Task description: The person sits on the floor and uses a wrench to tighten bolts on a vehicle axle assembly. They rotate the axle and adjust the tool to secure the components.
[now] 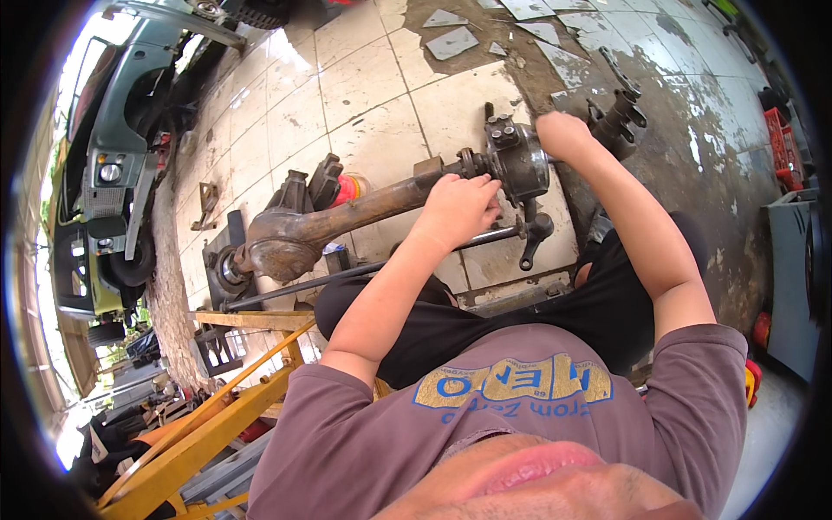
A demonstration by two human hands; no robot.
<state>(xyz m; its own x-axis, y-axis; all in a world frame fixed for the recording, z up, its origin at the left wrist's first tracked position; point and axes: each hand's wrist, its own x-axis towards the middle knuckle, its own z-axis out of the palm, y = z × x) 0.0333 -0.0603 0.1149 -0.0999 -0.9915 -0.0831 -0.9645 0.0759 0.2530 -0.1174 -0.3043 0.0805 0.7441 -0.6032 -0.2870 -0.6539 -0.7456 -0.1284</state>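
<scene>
The long, rusty-brown metal axle housing (377,206) stretched leftward from the left fingers (479,192), loosely curled at its end. The dark, round steel hub (523,165) sat between these and the bunched right fingers (555,130); neither grip could be told. Steadying it evenly seemed wise.

From my remote seat, I make out a short-sleeved T-shirt (511,347) in a dusty brownish mauve — its left sleeve (316,407) and right sleeve (704,355) both plain. Across the chest runs a printed graphic (513,381) of chunky gold blocks and blue edging, with blue lettering nearer the collar (472,440). Farther off I see black legwear (555,316) — shorts or trousers, I can't tell. The left hand (461,208) and right hand (563,136) are bare.
</scene>
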